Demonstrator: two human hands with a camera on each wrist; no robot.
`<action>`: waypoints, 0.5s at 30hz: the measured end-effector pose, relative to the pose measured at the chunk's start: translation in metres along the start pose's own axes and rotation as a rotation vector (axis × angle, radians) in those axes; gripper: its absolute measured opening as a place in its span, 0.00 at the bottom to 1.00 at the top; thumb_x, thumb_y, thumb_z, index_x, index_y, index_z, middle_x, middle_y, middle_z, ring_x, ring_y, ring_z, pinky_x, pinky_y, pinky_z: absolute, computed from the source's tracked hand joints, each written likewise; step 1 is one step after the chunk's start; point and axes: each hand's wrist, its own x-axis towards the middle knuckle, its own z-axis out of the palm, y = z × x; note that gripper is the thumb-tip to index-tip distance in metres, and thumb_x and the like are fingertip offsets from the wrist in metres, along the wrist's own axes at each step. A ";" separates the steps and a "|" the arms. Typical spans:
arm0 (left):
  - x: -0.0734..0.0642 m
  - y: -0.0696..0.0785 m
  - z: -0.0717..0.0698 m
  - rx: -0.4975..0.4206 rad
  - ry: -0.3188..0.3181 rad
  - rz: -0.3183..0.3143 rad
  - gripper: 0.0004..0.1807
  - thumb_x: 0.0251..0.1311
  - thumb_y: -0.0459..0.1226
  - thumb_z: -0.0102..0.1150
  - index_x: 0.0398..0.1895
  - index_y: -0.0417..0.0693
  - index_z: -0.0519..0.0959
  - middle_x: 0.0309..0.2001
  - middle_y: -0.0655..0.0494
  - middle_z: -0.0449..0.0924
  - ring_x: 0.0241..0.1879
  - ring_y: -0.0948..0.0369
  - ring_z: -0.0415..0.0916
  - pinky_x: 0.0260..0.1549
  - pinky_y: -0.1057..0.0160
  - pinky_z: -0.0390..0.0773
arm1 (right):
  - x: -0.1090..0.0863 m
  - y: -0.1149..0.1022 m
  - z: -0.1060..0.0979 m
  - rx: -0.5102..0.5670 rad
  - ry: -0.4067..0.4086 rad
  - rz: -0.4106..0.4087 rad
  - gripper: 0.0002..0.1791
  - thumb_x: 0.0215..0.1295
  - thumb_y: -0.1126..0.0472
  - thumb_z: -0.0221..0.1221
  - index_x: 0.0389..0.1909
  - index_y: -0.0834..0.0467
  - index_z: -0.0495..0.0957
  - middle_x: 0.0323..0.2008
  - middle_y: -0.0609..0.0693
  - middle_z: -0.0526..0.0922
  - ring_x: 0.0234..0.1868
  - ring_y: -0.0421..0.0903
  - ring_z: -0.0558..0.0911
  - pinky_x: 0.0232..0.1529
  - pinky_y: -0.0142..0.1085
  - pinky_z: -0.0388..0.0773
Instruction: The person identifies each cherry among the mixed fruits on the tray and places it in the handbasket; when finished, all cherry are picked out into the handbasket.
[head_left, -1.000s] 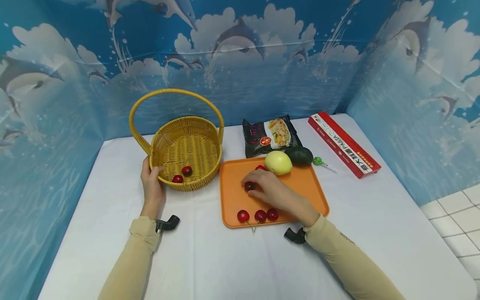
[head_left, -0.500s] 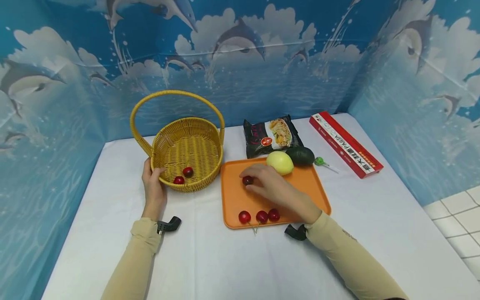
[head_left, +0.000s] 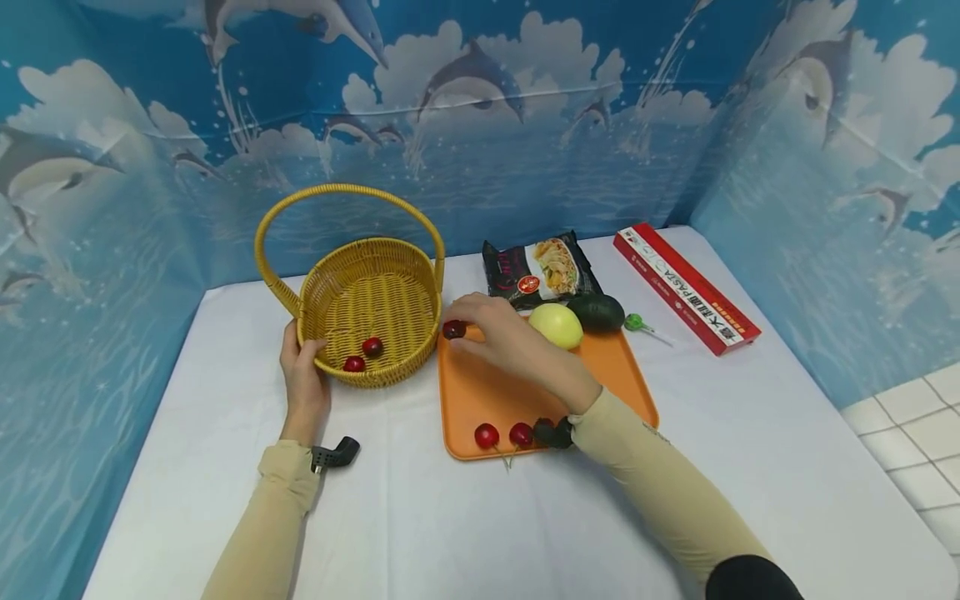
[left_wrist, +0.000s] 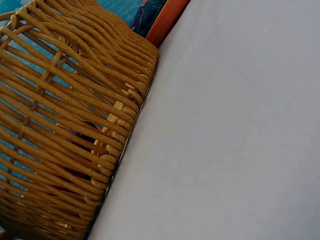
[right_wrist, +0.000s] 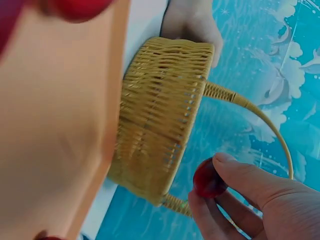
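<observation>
The cherry (head_left: 453, 329) was round, glossy and dark red, deepening almost to black on one side. It was held in the air at the tips of the right hand (head_left: 498, 333), whose grip was narrow, with thumb and fingers pinching it. In the head view it appeared just beside the right rim of the yellow wicker basket (head_left: 382, 377), by the far left corner of the orange tray (head_left: 480, 392). Half a second earlier, it had been over the tray, farther right and nearer the person; the right forearm had shifted the same way.

The left hand (head_left: 303, 379) kept its grip on the basket's left rim, thumb over the edge. Inside, the same two cherries (head_left: 372, 347) lay near the front wall.

On the tray, two stemmed cherries (head_left: 486, 435) sat by the near edge, and a black wrist mount (head_left: 555, 432) now overlapped the spot beside them. A pale yellow fruit (head_left: 556, 325) lay at the far edge, next to a dark green fruit (head_left: 597, 313). Beyond were a black noodle packet (head_left: 543, 271), a green lollipop (head_left: 634, 322) and a red pasta box (head_left: 686, 287) on the white-covered counter (head_left: 420, 533).
</observation>
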 end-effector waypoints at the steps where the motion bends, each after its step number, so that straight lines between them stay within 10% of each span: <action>1: 0.000 0.000 -0.001 0.002 0.003 -0.001 0.35 0.66 0.28 0.44 0.78 0.47 0.65 0.77 0.45 0.62 0.75 0.50 0.63 0.76 0.55 0.67 | 0.005 -0.002 0.001 -0.003 -0.002 -0.011 0.18 0.71 0.62 0.67 0.60 0.56 0.84 0.57 0.51 0.86 0.58 0.48 0.82 0.61 0.43 0.81; 15: 0.001 -0.001 -0.001 0.005 -0.008 0.020 0.35 0.66 0.28 0.45 0.79 0.47 0.64 0.77 0.46 0.63 0.77 0.50 0.62 0.78 0.53 0.63 | 0.028 -0.012 0.011 -0.030 0.014 -0.020 0.23 0.70 0.63 0.68 0.64 0.59 0.82 0.63 0.54 0.84 0.63 0.52 0.82 0.64 0.46 0.81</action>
